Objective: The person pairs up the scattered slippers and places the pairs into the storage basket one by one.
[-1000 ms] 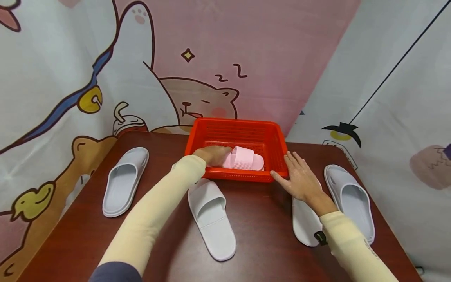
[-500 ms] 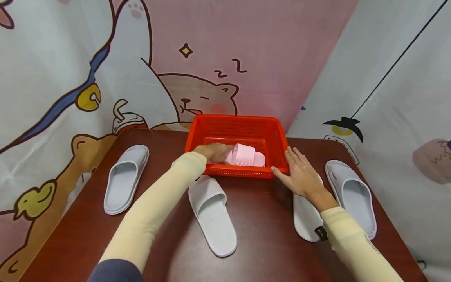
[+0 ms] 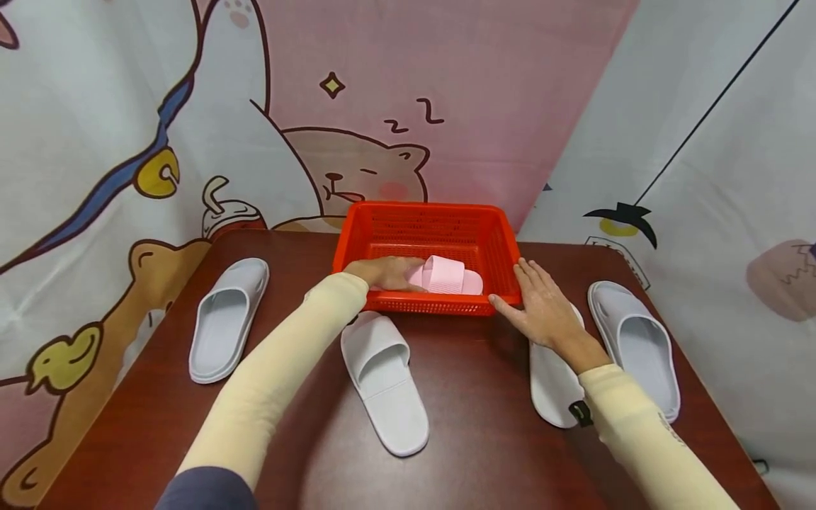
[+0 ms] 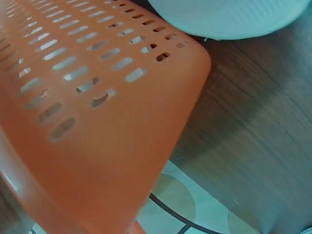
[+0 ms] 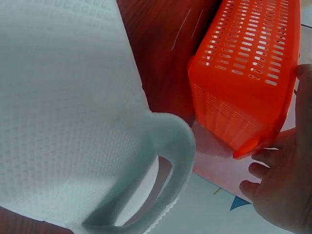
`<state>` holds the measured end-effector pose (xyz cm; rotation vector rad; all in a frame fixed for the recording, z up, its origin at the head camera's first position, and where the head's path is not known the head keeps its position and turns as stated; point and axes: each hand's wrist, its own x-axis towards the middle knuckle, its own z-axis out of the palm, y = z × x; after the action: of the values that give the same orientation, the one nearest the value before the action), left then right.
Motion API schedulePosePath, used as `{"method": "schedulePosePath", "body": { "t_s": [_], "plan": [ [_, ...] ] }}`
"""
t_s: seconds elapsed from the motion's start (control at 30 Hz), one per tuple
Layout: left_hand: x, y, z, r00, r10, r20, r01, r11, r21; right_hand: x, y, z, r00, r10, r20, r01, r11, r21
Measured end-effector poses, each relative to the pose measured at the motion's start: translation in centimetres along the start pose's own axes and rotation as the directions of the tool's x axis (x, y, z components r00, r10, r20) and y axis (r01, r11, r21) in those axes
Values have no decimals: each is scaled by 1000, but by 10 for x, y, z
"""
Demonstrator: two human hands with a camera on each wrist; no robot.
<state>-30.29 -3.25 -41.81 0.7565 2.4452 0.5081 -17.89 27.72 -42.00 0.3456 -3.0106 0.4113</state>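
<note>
In the head view my left hand (image 3: 387, 273) reaches over the front left rim of the red basket (image 3: 433, 305). Its thumb and fingers pinch one end of a pink slipper (image 3: 446, 276) lying inside. My right hand (image 3: 543, 315) rests against the basket's front right corner, its fingers straight along the side and the thumb at the front rim. The right wrist view shows that hand (image 5: 287, 180) beside the perforated basket wall (image 5: 234, 92). Only the basket's outer wall (image 4: 131, 126) fills much of the left wrist view; the left hand is out of sight there.
On the brown table (image 3: 472, 425), a white slipper (image 3: 385, 386) lies before the basket. Another white slipper (image 3: 553, 389) sits partly under the right forearm. Grey slippers lie at left (image 3: 229, 319) and right (image 3: 634, 347). A printed curtain (image 3: 484, 106) hangs behind.
The head view has tilted down slightly. The pink slipper has shifted a little right within the basket, and more of the left thumb shows. My right hand keeps its place at the corner.
</note>
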Motion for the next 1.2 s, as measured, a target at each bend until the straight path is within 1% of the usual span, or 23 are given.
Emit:
{"method": "schedulePosePath", "body": {
  "t_s": [0.07,0.13,0.2,0.27,0.3,0.37,0.43,0.57,0.67,0.83,0.9,0.93,0.97,1.0,1.03,1.07,1.1,1.2],
  "plan": [
    [-1,0,-2,999,30,-37,-29,999,20,1,2,-2,1000,-6,-11,6,1000,21],
    [-5,1,-5,993,63,-97,-59,998,36,0,4,-3,999,-5,-31,6,998,56],
    [-14,2,-7,980,97,-171,-89,995,52,-3,9,-3,999,-3,-55,8,995,101],
    [-25,4,-8,963,124,-239,-115,992,50,-8,15,-3,996,-2,-84,14,989,146],
    [-30,4,-9,955,138,-264,-128,990,54,-11,19,-2,995,-2,-100,18,987,161],
    [-39,5,-10,941,163,-296,-150,986,68,-15,28,-2,993,-9,-117,29,984,177],
    [-47,6,-11,929,197,-313,-176,980,94,-19,36,-3,991,-29,-131,52,983,175],
    [-59,7,-11,912,256,-320,-223,965,136,-24,50,-5,985,-89,-148,112,981,159],
    [-66,5,-8,903,275,-329,-238,960,148,-26,56,-5,981,-122,-150,145,977,157],
    [-76,2,3,900,287,-329,-255,957,137,-32,68,-6,982,-164,-93,177,973,150],
    [-80,1,7,892,310,-330,-272,949,156,-35,73,-6,980,-191,-62,198,969,145],
    [-83,0,9,884,329,-331,-284,942,179,-37,75,-7,978,-202,-48,206,968,142],
    [-86,-1,10,874,353,-334,-299,932,204,-39,77,-7,977,-209,-30,211,968,134],
    [-90,-1,11,860,383,-338,-319,919,231,-40,79,-8,977,-215,-10,215,969,125],
    [-94,-3,13,842,416,-344,-340,903,261,-41,81,-8,976,-219,6,217,969,115],
    [-98,-4,14,820,454,-349,-364,884,294,-43,82,-9,975,-223,25,219,970,106],
    [-103,-5,15,793,496,-354,-391,860,330,-44,82,-10,974,-223,42,219,972,90],
    [-115,-8,19,703,613,-362,-462,779,423,-45,83,-13,970,-227,87,224,973,47]
  ]
}}
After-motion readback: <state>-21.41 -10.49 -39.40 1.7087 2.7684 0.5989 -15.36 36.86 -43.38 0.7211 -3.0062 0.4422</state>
